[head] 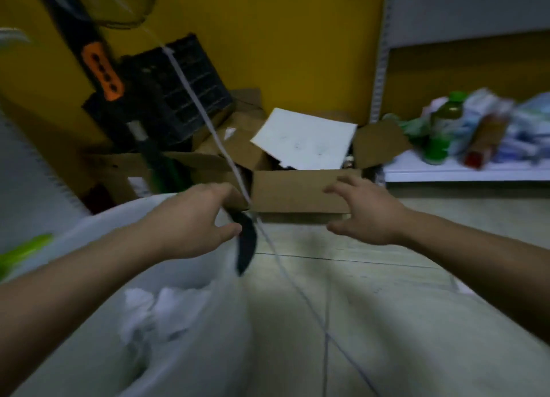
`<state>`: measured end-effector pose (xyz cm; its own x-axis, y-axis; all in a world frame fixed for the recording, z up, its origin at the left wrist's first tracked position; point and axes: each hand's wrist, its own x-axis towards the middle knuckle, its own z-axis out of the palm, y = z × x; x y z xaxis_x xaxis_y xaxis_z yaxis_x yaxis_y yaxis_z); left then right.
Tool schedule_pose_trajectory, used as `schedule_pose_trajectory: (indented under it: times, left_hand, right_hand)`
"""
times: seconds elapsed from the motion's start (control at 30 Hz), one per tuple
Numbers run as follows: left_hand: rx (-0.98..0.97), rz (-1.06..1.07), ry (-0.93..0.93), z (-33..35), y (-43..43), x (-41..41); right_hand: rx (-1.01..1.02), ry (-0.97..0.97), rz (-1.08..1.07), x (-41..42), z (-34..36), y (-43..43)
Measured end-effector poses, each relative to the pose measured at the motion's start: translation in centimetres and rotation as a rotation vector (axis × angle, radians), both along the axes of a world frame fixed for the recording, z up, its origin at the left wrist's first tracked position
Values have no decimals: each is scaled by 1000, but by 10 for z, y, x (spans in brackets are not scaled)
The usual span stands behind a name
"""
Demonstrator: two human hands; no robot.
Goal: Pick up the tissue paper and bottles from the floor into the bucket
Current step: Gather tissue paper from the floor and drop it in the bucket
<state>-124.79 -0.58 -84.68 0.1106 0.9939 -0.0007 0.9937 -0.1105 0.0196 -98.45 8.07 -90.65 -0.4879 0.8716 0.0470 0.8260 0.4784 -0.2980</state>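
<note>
The white bucket (89, 241) fills the lower left, with crumpled tissue paper (154, 310) already inside. The left hand (190, 221) grips its rim beside a dark handle piece (246, 244); whether the fingers close round that piece I cannot tell. The right hand (363, 215) hangs spread and empty over the floor before a cardboard box (297, 192). A thin cord (208, 122) crosses between the arms, and I think a quick swing could snag it and tip the bucket. Everything is blurred. I see no bottle on the floor; the only one, a green bottle (443, 128), stands on a shelf (446, 170).
</note>
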Motion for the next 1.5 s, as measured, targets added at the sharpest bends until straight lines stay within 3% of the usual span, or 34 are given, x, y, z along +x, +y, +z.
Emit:
schedule_pose_trajectory:
  times: [0.1,0.3,0.47,0.63,0.9,1.2,1.3,1.5]
  left_hand:
    - [-46,-126,9,-22,49,95]
    - [-175,-393,-188,-65,125,297]
    - [-323,-484,-201,-105,147,431]
    - [-422,-498,-134,-123,149,513]
    - [-581,-451,25,-164,172,540]
    - [-665,-286,183,-304,206,502]
    - [-609,-259,142,-348,211,489]
    - [-484,-283,-265,-365,214,512]
  right_hand:
    - [-67,-6,-271,111,-32,12]
    - [-233,112,-651,284,-88,-3]
    - [-387,197,-938,398,-127,-22]
    - [-593,198,-1139,480,-153,-50]
    - [-690,190,-1193,535,-167,-63]
    - [-635,344,-1325,571,-227,-30]
    - [-615,273,-1358,584,-257,-21]
    - [-570,-27,-1313,610,-291,11]
